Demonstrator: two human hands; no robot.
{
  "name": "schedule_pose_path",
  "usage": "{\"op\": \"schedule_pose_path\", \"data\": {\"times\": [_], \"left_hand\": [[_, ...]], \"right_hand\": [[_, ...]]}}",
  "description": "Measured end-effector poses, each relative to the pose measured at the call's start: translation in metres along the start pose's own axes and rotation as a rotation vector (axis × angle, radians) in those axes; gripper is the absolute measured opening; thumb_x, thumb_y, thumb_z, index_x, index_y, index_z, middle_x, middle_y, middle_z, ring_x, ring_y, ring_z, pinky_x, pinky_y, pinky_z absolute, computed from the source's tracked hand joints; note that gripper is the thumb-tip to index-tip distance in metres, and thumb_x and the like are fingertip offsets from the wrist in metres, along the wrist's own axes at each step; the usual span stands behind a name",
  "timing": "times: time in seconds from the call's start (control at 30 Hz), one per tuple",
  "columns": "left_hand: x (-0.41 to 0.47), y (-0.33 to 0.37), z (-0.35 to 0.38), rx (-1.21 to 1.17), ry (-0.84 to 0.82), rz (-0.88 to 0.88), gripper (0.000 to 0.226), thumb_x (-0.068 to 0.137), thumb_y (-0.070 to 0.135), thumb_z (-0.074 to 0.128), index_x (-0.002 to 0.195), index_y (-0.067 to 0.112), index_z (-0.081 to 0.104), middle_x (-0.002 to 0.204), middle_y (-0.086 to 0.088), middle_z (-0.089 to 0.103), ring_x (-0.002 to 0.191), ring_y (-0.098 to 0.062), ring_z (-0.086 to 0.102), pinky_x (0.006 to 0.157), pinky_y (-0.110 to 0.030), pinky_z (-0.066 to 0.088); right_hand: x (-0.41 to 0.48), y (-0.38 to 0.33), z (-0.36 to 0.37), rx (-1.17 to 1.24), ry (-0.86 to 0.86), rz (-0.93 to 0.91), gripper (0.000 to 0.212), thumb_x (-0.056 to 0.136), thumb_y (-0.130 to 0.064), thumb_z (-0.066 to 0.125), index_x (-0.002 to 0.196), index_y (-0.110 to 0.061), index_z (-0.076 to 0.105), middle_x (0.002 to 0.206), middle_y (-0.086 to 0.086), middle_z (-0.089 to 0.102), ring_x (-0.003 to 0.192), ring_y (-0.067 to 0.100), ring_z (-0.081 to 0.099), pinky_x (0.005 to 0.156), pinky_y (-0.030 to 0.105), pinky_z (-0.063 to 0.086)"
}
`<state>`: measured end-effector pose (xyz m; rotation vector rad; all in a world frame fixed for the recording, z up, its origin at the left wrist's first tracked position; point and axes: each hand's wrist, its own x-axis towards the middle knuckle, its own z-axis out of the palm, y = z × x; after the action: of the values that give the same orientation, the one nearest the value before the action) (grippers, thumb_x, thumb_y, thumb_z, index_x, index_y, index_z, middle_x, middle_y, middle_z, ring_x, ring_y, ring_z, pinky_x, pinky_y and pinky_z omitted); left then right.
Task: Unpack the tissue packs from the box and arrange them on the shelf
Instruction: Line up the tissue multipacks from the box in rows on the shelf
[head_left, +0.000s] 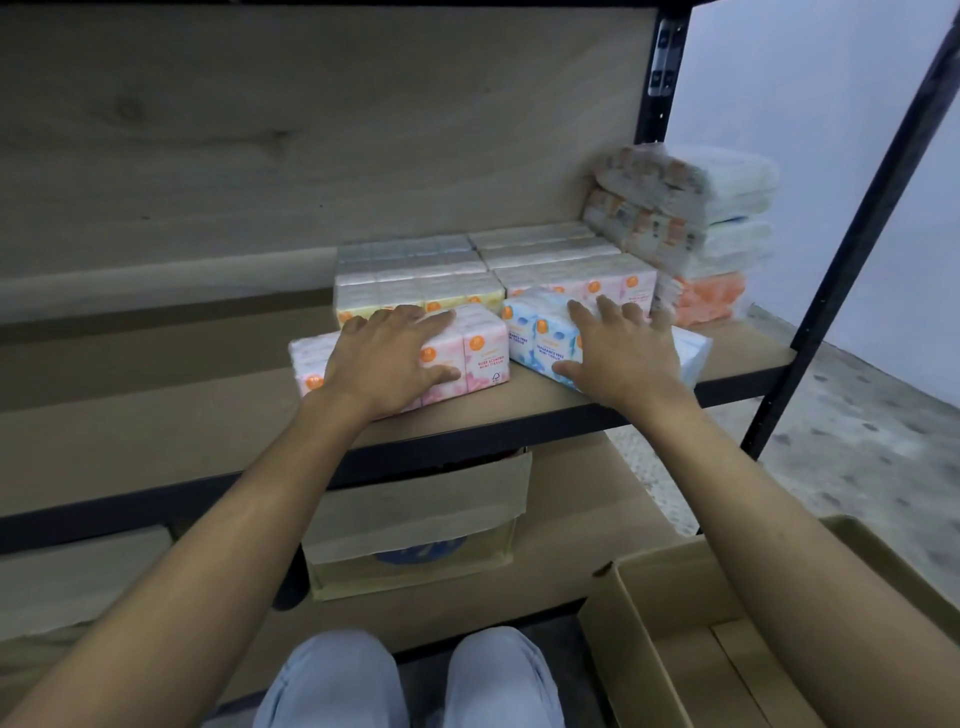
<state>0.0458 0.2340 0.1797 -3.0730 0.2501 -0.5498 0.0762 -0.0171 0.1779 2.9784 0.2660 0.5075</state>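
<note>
While two hands (387, 353) (618, 358) press, two packs (483, 356) (535, 338)

Open toward nine o'clock along the bare shelf (156, 415); blocked at twelve by rows of tissue packs (415, 275), at two by stacked bundles (696, 223).

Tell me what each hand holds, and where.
Nothing is gripped. The left hand lies flat atop the pink pack, thumb on its front; the right hand likewise atop the blue pack.
</note>
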Motion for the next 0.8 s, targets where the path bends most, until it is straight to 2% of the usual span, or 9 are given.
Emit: {"op": "schedule_pose_path", "data": {"times": [0.17, 0.3, 0.47, 0.57, 0.67, 0.73, 0.8], "left_hand": [[0.003, -0.006, 0.001, -0.028, 0.011, 0.040, 0.071, 0.085, 0.064, 0.051, 0.148, 0.037, 0.031, 0.153, 0.001, 0.037, 0.137, -0.023, 0.038, 0.108, -0.046, 0.031], [0.008, -0.012, 0.003, -0.044, 0.002, 0.077, 0.071, 0.084, 0.066, 0.052, 0.147, 0.040, 0.032, 0.154, 0.004, 0.037, 0.138, -0.021, 0.037, 0.108, -0.044, 0.032], [0.010, -0.016, 0.000, -0.061, -0.031, 0.099, 0.072, 0.084, 0.064, 0.054, 0.147, 0.040, 0.030, 0.155, 0.005, 0.035, 0.140, -0.020, 0.034, 0.110, -0.042, 0.028], [0.008, -0.016, -0.001, -0.072, -0.024, 0.109, 0.074, 0.083, 0.064, 0.056, 0.148, 0.039, 0.029, 0.156, 0.003, 0.032, 0.143, -0.021, 0.031, 0.114, -0.042, 0.024], [0.003, -0.018, 0.000, -0.006, 0.060, 0.113, 0.073, 0.084, 0.066, 0.053, 0.148, 0.038, 0.030, 0.157, 0.001, 0.031, 0.144, -0.021, 0.028, 0.117, -0.045, 0.018], [-0.003, -0.022, 0.004, 0.002, 0.105, 0.072, 0.071, 0.084, 0.066, 0.052, 0.147, 0.038, 0.032, 0.156, 0.001, 0.033, 0.144, -0.021, 0.029, 0.117, -0.047, 0.017], [-0.006, -0.027, 0.009, -0.004, 0.095, 0.049, 0.069, 0.084, 0.066, 0.051, 0.146, 0.038, 0.034, 0.155, 0.001, 0.035, 0.143, -0.022, 0.031, 0.116, -0.049, 0.021]], "right_hand": [[0.001, 0.031, 0.007, 0.060, 0.063, -0.170, 0.076, 0.085, -0.060, 0.055, 0.148, -0.032, 0.026, 0.155, 0.003, 0.032, 0.138, 0.027, 0.036, 0.110, 0.051, 0.027], [0.007, 0.055, 0.003, 0.152, 0.028, -0.279, 0.076, 0.082, -0.062, 0.058, 0.148, -0.038, 0.028, 0.156, -0.002, 0.031, 0.140, 0.020, 0.033, 0.111, 0.044, 0.026], [0.023, 0.071, 0.003, 0.212, -0.005, -0.413, 0.073, 0.082, -0.052, 0.065, 0.146, -0.037, 0.033, 0.153, -0.009, 0.035, 0.142, 0.014, 0.030, 0.111, 0.037, 0.023], [0.032, 0.076, 0.008, 0.207, -0.022, -0.437, 0.075, 0.081, -0.052, 0.066, 0.146, -0.042, 0.030, 0.155, -0.012, 0.028, 0.147, 0.015, 0.018, 0.115, 0.041, 0.015], [0.037, 0.077, 0.011, 0.185, -0.031, -0.417, 0.078, 0.080, -0.052, 0.066, 0.146, -0.047, 0.025, 0.157, -0.015, 0.023, 0.149, 0.016, 0.006, 0.118, 0.051, 0.006], [0.035, 0.075, 0.013, 0.198, -0.020, -0.378, 0.081, 0.079, -0.052, 0.068, 0.145, -0.048, 0.023, 0.158, -0.013, 0.019, 0.149, 0.016, 0.005, 0.118, 0.053, 0.004], [0.029, 0.069, 0.015, 0.256, -0.024, -0.309, 0.086, 0.075, -0.059, 0.068, 0.146, -0.049, 0.020, 0.160, -0.011, 0.015, 0.149, 0.017, 0.005, 0.118, 0.054, 0.004]]}}
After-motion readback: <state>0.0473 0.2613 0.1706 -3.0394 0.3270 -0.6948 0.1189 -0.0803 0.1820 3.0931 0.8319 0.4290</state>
